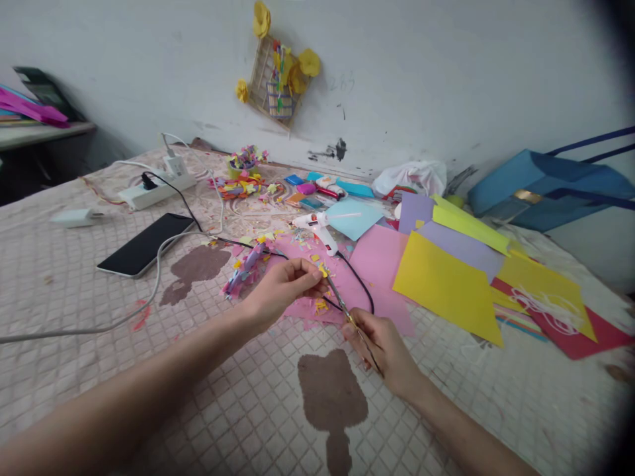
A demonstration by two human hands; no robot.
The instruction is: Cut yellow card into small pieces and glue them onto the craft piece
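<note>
My left hand (292,284) pinches a small yellow paper piece (324,270) between thumb and fingertips. In the closed fingers of my right hand (380,340) is a slim pointed metal tool (336,291), whose exact kind I cannot make out. Its tip reaches up to the yellow piece. Beneath both hands lies a pink paper sheet (297,311) strewn with small paper scraps. A white hot glue gun (320,231) rests just beyond my hands, its black cord running to the right hand's side. Left of my left hand is a strip covered in colourful paper pieces (245,268).
A black-screened phone or tablet (146,244) and a white power strip (156,192) with trailing cables lie left. Coloured paper sheets (446,284) spread to the right, near a blue bag (546,188). A green container of paper cuttings (245,162) stands by the wall.
</note>
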